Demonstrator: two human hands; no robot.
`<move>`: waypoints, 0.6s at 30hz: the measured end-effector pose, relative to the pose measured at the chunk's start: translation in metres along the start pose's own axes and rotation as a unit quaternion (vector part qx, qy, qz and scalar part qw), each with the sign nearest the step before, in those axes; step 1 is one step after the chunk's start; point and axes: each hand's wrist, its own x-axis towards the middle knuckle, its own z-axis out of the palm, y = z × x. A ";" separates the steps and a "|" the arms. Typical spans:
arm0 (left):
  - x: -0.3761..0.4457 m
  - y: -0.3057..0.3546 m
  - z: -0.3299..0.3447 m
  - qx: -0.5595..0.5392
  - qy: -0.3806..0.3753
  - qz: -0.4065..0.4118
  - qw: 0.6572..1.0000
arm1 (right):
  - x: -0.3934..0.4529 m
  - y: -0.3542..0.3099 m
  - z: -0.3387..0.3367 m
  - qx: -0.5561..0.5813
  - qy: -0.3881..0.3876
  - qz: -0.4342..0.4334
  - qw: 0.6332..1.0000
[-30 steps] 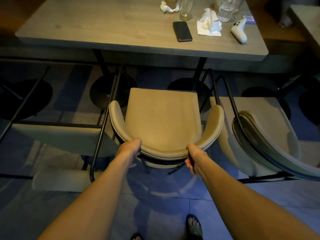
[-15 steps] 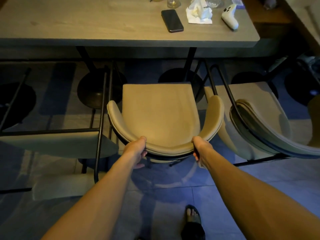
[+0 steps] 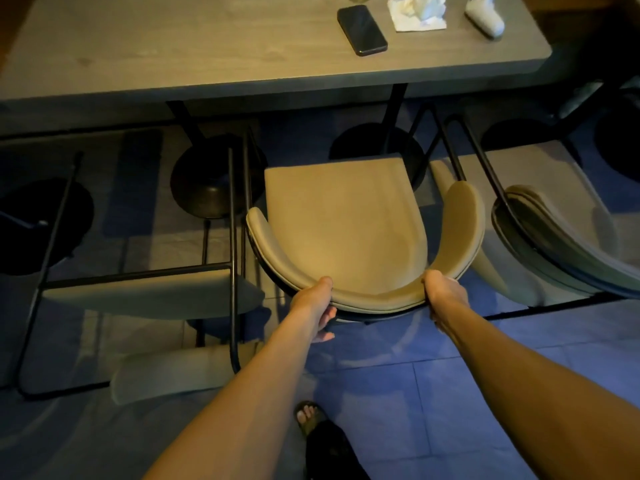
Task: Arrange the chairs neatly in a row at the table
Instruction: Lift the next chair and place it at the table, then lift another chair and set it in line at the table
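A beige upholstered chair [image 3: 346,223] with a curved backrest stands in front of me, its seat pointing at the grey wooden table [image 3: 194,46]. My left hand [image 3: 313,304] grips the backrest's left rear edge and my right hand [image 3: 445,294] grips its right rear edge. A second beige chair [image 3: 561,237] stands close on the right, angled. On the left a third chair [image 3: 152,292] with a black metal frame lies tipped on its side.
On the table lie a black phone [image 3: 362,29], a crumpled tissue [image 3: 417,12] and a white controller [image 3: 485,15]. Round black table bases [image 3: 211,181] stand under the table. My sandalled foot [image 3: 310,415] is on the blue-tinted tiled floor.
The middle chair has slid forward towards the table with both hands holding its backrest. The view has tilted down, so less of the tabletop shows.
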 end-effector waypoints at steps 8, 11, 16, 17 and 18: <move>-0.005 -0.011 -0.015 0.025 -0.097 0.050 0.994 | -0.018 0.006 0.008 0.043 0.062 0.006 0.997; -0.002 -0.028 -0.039 0.016 -0.143 0.089 0.986 | -0.042 0.026 0.029 0.125 0.122 0.003 0.985; 0.022 -0.053 -0.131 -0.042 -0.084 0.115 0.989 | -0.087 0.063 0.100 0.246 0.084 0.032 0.965; 0.027 -0.059 -0.155 -0.053 -0.070 0.113 0.990 | -0.099 0.069 0.118 0.233 0.054 0.032 0.970; 0.033 -0.066 -0.179 -0.066 -0.061 0.109 0.990 | -0.112 0.075 0.135 0.214 0.018 0.031 0.976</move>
